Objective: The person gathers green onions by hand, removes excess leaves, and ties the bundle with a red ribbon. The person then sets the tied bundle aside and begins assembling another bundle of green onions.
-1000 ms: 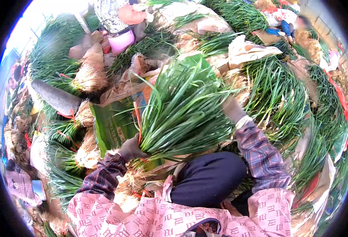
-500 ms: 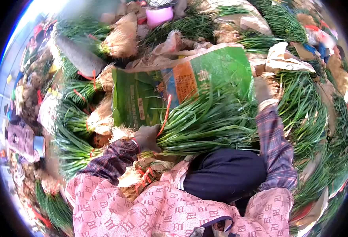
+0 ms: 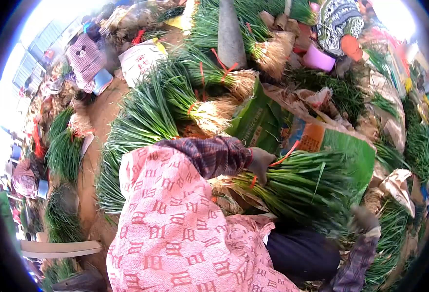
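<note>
My left hand, in a grey glove, is closed around the root end of a bunch of green onions. Red ties circle this bunch, and its long leaves fan out to the right. Beside the leaf tips is my right hand, also gloved; motion smears its fingers, so I cannot tell whether it touches them. Under and behind the bunch lies a printed green sack. My dark-trousered knee is just below the leaves.
Tied bunches with straw-coloured roots lie to the left and beyond the sack. A grey post rises among them. Farther back are a pink bucket and a person in patterned clothing. Loose greens lie at right.
My view has turned left, so the scene sits farther right. The left hand keeps its hold on the bunch. The right hand has come down from the sack's far right edge to the leaf tips.
</note>
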Tool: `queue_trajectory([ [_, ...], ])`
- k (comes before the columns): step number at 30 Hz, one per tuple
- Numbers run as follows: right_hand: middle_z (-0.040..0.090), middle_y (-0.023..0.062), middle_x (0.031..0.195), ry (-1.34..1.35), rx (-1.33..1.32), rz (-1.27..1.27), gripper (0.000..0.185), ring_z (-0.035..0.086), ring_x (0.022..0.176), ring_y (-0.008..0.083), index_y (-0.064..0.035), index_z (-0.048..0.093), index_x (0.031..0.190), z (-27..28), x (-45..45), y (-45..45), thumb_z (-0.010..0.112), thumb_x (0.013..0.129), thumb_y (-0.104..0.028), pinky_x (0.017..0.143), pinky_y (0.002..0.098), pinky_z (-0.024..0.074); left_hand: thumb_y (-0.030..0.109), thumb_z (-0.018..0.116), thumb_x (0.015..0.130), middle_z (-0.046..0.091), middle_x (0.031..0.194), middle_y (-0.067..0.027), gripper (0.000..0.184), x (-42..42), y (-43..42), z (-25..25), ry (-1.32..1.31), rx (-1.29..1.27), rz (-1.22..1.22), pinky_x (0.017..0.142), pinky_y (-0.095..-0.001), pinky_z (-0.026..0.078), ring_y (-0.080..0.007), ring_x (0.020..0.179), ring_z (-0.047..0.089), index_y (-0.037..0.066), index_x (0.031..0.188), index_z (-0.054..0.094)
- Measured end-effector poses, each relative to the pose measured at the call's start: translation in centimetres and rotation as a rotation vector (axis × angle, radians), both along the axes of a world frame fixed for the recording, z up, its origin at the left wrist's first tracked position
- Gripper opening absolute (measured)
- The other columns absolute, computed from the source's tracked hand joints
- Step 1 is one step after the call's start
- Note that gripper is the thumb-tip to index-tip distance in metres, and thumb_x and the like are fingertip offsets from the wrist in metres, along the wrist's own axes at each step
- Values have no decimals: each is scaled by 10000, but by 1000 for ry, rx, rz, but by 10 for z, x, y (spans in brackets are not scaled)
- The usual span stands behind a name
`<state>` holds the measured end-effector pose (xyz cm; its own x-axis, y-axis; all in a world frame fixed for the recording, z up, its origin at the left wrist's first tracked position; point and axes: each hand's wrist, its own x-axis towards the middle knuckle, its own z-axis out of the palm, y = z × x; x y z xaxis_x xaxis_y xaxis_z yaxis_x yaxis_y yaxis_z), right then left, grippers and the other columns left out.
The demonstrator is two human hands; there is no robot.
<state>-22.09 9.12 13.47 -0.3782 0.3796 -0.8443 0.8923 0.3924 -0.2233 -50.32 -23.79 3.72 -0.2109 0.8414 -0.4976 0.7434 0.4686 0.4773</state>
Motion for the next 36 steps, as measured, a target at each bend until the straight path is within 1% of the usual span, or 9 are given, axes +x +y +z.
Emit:
queue_trajectory([
  [3, 605, 225, 1111, 259, 99, 467, 455, 647, 891, 284, -25, 596, 1129, -71, 56, 25, 415, 961, -407, 739, 370, 521, 345, 821, 580, 634, 985, -158, 760, -22, 1, 44, -139, 22, 24, 828, -372, 480, -266, 928, 620, 6, 1180, 500],
  [10, 485, 70, 1308, 1151, -211, -306, 526, 512, 1061, 151, -78, 400, 1374, 42, 51, -10, 515, 945, -359, 847, 280, 449, 59, 786, 662, 638, 1098, -88, 628, -69, -63, 139, -816, 583, 190, 928, -322, 457, -165, 1008, 587, 4, 1232, 528],
  [15, 442, 89, 1349, 1025, 446, 245, 469, 426, 1241, 237, -101, 350, 1393, -29, 155, 101, 489, 958, -208, 881, 298, 463, 73, 722, 761, 631, 1125, -87, 497, -83, -191, 212, -414, 869, 394, 909, -294, 461, -161, 1014, 597, 2, 1218, 542],
  [20, 499, 72, 1257, 820, -110, -873, 462, 477, 1170, 262, -134, 375, 1377, -73, 166, 94, 480, 956, -295, 811, 354, 503, 209, 689, 807, 616, 1140, -118, 498, -37, -331, 226, -317, 1188, 869, 941, -333, 451, -230, 1036, 599, -1, 1229, 532],
  [23, 522, 69, 1228, 681, -273, -880, 482, 526, 1091, 263, -157, 384, 1381, -133, 171, 153, 465, 954, -365, 828, 368, 483, 323, 711, 774, 600, 1153, -150, 561, -45, -464, 187, 36, 1302, 1336, 920, -358, 477, -257, 1007, 611, -8, 1191, 534],
  [25, 532, 64, 1220, 692, -246, -830, 494, 543, 1064, 261, -166, 390, 1381, -153, 147, 165, 468, 947, -389, 840, 359, 472, 370, 704, 770, 591, 1168, -155, 588, 4, -453, 191, -8, 1453, 1665, 872, -352, 509, -257, 968, 621, 3, 1195, 529],
  [26, 537, 62, 1215, 702, -228, -811, 500, 552, 1051, 261, -171, 393, 1381, -163, 138, 173, 470, 944, -402, 846, 354, 466, 381, 679, 791, 605, 1145, -150, 572, 16, -467, 185, -323, 1462, 1534, 836, -351, 520, -260, 954, 622, 24, 1212, 530],
  [32, 556, 9, 943, 879, -121, -315, 466, 539, 788, 107, -113, 419, 1357, -136, 38, 120, 529, 937, -284, 621, 222, 441, 401, 667, 792, 583, 1178, -146, 591, 30, -526, 55, -183, 1319, 2075, 864, -369, 493, -267, 996, 594, 45, 1238, 511],
  [36, 544, 54, 1108, 736, -168, -275, 469, 555, 908, 144, -89, 413, 1362, -89, 7, 79, 507, 937, -264, 711, 279, 479, 415, 658, 793, 569, 1199, -143, 604, 40, -516, -56, -119, 1087, 2383, 883, -381, 475, -272, 1025, 575, 59, 1255, 499],
])
